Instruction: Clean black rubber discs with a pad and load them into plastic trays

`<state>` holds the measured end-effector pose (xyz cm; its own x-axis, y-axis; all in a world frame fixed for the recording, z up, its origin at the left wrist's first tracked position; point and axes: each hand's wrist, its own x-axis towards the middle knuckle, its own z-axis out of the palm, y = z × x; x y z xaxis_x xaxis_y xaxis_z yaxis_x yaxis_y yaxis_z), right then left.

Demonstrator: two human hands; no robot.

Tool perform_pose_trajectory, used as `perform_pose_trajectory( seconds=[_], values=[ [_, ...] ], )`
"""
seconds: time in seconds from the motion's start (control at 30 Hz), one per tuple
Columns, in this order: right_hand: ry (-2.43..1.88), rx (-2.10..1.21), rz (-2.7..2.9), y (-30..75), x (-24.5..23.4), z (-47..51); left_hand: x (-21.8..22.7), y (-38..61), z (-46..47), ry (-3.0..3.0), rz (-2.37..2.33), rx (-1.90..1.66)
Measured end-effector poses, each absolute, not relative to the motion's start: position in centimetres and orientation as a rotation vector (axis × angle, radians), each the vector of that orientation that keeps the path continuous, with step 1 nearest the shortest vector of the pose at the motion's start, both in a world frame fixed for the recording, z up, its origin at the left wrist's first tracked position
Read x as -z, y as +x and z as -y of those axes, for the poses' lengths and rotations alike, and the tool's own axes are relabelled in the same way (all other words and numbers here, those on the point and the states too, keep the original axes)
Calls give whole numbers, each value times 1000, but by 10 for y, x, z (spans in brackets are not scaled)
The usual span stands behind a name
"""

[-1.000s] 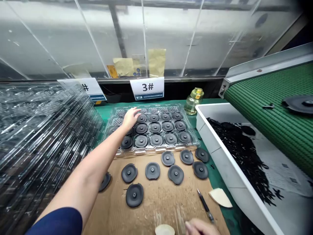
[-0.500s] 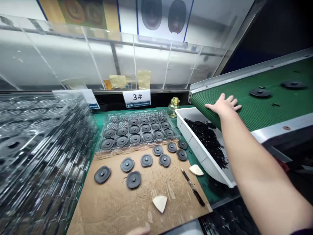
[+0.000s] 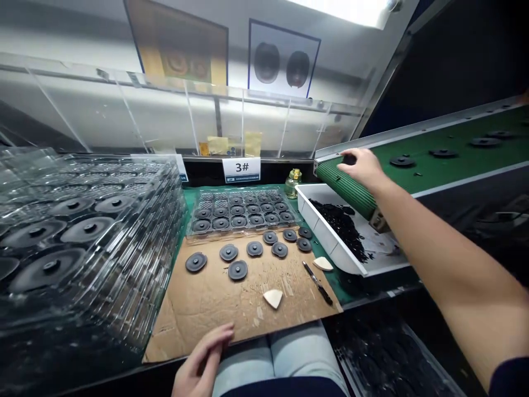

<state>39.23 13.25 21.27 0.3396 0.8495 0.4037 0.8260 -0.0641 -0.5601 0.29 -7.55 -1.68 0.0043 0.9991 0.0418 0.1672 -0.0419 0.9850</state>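
My right hand is above the near end of the green conveyor belt. Its thumb and fingers are closed around a small black disc, mostly hidden by the hand. My left hand lies at the front edge of the cardboard sheet, fingers loosely stretched, nothing visible in them. On the cardboard are several loose dark grey discs with raised centres, a white wedge-shaped pad and a black-handled knife. Behind them stands a clear blister tray partly filled with discs.
More black discs lie on the belt. Below its end, a white bin holds black scraps. Stacked clear trays rise at the left. A second white pad lies near the bin, and a yellow-capped bottle stands at the back.
My right hand has gone from spread fingers over the belt to a closed grip on a dark disc. The left hand has come further into view. The camera view has shifted.
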Motion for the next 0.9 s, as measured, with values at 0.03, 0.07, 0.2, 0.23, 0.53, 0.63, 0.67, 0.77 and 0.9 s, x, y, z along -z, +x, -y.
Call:
perform_pose_trajectory(
  seconds=[0.03, 0.07, 0.2, 0.23, 0.53, 0.63, 0.67, 0.77, 0.9],
  values=[
    [-1807, -170, 1543, 378, -213, -119, 8, 12, 72, 1428, -1293, -1210],
    [-1742, -328, 1620, 362, -209, -104, -1, 23, 71, 1498, -1278, -1308],
    [-1448, -1146, 1844, 301, -163, -22, -29, 67, 73, 2046, -956, -1698],
    [-1363, -1330, 1851, 290, -147, -1, -32, 74, 75, 2198, -867, -1736],
    [-1023, -1743, 1320, 257, -49, 101, -35, 69, 96, 2672, -584, -1224],
    [-1038, -1737, 1221, 256, -36, 106, -34, 70, 95, 2655, -543, -1151],
    [-1044, -1738, 1204, 256, -33, 106, -33, 71, 93, 2667, -539, -1145],
    [-1073, -1742, 1187, 255, -28, 99, -30, 73, 85, 2702, -553, -1122],
    [-1149, -1700, 1231, 250, -22, 82, -23, 73, 71, 2664, -631, -1095]
  ],
)
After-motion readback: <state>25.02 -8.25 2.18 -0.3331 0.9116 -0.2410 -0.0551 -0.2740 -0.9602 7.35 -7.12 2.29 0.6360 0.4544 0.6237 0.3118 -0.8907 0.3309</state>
